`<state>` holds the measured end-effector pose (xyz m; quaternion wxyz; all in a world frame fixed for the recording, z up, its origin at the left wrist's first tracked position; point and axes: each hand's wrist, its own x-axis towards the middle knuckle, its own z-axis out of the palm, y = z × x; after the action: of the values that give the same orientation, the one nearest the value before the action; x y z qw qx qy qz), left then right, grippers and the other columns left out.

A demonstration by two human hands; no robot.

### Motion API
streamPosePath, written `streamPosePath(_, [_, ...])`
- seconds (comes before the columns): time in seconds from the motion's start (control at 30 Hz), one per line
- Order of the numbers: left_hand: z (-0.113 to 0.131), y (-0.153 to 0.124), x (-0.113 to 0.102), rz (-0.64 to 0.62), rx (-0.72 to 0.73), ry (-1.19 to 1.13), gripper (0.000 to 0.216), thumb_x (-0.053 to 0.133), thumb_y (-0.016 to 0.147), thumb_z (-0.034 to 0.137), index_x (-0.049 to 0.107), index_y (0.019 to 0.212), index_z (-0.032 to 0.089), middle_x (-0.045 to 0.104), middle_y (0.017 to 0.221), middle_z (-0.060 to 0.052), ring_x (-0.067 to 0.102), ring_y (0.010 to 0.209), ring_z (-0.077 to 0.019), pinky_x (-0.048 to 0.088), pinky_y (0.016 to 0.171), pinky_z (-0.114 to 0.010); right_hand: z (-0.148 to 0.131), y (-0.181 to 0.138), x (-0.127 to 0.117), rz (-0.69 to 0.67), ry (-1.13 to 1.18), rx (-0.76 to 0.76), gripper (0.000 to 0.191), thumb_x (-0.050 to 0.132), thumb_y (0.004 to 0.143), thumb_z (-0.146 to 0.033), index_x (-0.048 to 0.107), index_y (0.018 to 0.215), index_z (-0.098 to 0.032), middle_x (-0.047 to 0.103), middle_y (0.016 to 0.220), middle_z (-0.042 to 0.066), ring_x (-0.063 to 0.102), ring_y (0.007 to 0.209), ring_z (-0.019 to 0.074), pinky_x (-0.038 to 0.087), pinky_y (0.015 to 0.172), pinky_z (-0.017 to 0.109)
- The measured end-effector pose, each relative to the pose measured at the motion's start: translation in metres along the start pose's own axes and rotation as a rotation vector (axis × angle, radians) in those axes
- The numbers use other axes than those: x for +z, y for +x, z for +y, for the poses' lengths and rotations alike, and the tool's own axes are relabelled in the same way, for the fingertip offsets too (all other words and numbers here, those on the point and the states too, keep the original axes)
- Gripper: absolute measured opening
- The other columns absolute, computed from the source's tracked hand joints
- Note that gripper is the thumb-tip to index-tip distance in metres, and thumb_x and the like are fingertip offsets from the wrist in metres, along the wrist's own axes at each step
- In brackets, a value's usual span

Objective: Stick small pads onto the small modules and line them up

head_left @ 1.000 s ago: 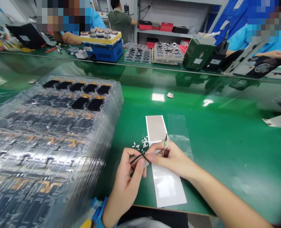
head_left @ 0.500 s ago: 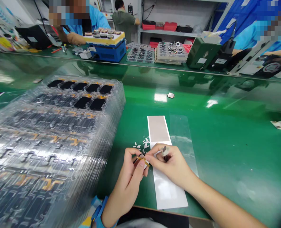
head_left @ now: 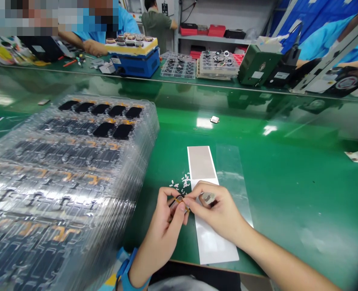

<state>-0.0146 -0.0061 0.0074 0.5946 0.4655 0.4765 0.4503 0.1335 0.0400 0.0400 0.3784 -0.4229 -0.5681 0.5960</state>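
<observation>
Hands, 2. Left hand (head_left: 159, 238): grip clamped on the one part (head_left: 179, 201), a small dark rectangular piece edged with orange flex, tilted between both hands, above the left edge of the liner. Right hand (head_left: 219, 214): grip together, fingertips (head_left: 189, 201) touching the part's right end; pale tab (head_left: 208, 198) showing behind them. Wristband, 1, blue (head_left: 127, 266), on the left wrist.

On the green desk (head_left: 287, 194): white liner (head_left: 213, 242), 1, under the hands, running from 6 to 12 o'clock; grey pad (head_left: 200, 162), 1, on it at 12 o'clock; white flecks (head_left: 181, 184), about twenty, at 12 o'clock; clear film (head_left: 231, 173), 1, at 2 o'clock; tray stack (head_left: 76, 169), 1, at 9 o'clock, seven black panels (head_left: 122, 131) showing in its far rows.
</observation>
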Motion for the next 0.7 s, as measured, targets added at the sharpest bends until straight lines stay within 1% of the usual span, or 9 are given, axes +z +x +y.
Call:
streamPosePath(0.1, [0.000,0.000,-0.001,-0.016,0.009,0.033,0.017,0.042,0.104,0.043,0.037,0.104,0.026,0.047,0.069,0.006,0.043,0.059,-0.0114,0.035,0.051,-0.020,-0.002,0.002,-0.008,0.004,-0.073,-0.006,0.017,0.066,0.084,-0.030,0.062,0.071,-0.020,0.058,0.064,-0.002,0.058,0.057,0.0121,0.042,0.053,0.025])
streamPosePath(0.2, [0.004,0.000,0.000,-0.020,0.042,0.184,0.012,0.038,0.106,0.035,0.040,0.101,0.025,0.053,0.072,0.004,0.053,0.065,-0.0131,0.043,0.059,-0.023,-0.002,0.008,-0.032,0.097,-0.223,-0.128,0.028,0.056,0.093,-0.040,0.064,0.074,-0.021,0.058,0.074,0.000,0.057,0.071,0.0147,0.046,0.067,0.028])
streamPosePath(0.27, [0.010,0.000,0.004,-0.039,0.091,0.358,0.009,0.036,0.106,0.030,0.043,0.103,0.025,0.062,0.083,0.000,0.062,0.076,-0.0159,0.049,0.069,-0.028,0.002,0.012,-0.052,0.220,-0.311,-0.193,0.039,0.049,0.096,-0.049,0.066,0.074,-0.021,0.059,0.084,0.003,0.058,0.083,0.0172,0.046,0.080,0.032])
streamPosePath(0.33, [0.016,0.003,0.012,-0.104,0.169,0.544,0.010,0.037,0.105,0.024,0.046,0.109,0.024,0.068,0.105,-0.007,0.067,0.099,-0.0210,0.053,0.084,-0.036,0.010,0.017,-0.070,0.340,-0.342,-0.188,0.046,0.046,0.096,-0.058,0.065,0.074,-0.022,0.059,0.085,0.003,0.057,0.084,0.0180,0.046,0.082,0.032])
streamPosePath(0.4, [0.020,0.008,0.024,-0.188,0.261,0.706,0.013,0.038,0.104,0.019,0.046,0.113,0.021,0.064,0.128,-0.013,0.058,0.126,-0.0264,0.051,0.099,-0.045,0.020,0.019,-0.081,0.415,-0.329,-0.155,0.049,0.045,0.095,-0.063,0.063,0.075,-0.021,0.058,0.078,0.002,0.056,0.073,0.0165,0.048,0.073,0.031])
streamPosePath(0.47, [0.020,0.014,0.036,-0.241,0.328,0.831,0.014,0.039,0.102,0.013,0.046,0.113,0.018,0.058,0.139,-0.018,0.045,0.141,-0.0295,0.047,0.107,-0.049,0.028,0.020,-0.086,0.442,-0.297,-0.129,0.048,0.049,0.092,-0.065,0.060,0.075,-0.021,0.056,0.071,0.000,0.055,0.062,0.0145,0.050,0.063,0.030])
streamPosePath(0.53, [0.017,0.021,0.045,-0.269,0.354,0.925,0.016,0.039,0.100,0.008,0.046,0.112,0.016,0.057,0.141,-0.021,0.038,0.145,-0.0317,0.047,0.109,-0.051,0.034,0.020,-0.088,0.451,-0.257,-0.123,0.046,0.058,0.086,-0.066,0.059,0.078,-0.021,0.056,0.073,0.000,0.059,0.058,0.0140,0.053,0.060,0.030])
streamPosePath(0.63, [0.012,0.028,0.053,-0.285,0.372,1.014,0.021,0.041,0.097,0.004,0.047,0.113,0.016,0.058,0.141,-0.021,0.033,0.147,-0.0346,0.046,0.110,-0.055,0.038,0.018,-0.088,0.470,-0.202,-0.132,0.046,0.071,0.076,-0.065,0.061,0.079,-0.020,0.058,0.085,0.002,0.067,0.063,0.0153,0.060,0.066,0.033])
streamPosePath(0.7, [0.009,0.031,0.053,-0.292,0.373,1.052,0.021,0.042,0.096,0.002,0.048,0.110,0.017,0.058,0.141,-0.020,0.032,0.147,-0.0360,0.047,0.109,-0.057,0.039,0.017,-0.088,0.494,-0.174,-0.142,0.044,0.073,0.075,-0.062,0.063,0.080,-0.019,0.057,0.090,0.003,0.068,0.064,0.0151,0.062,0.070,0.034])
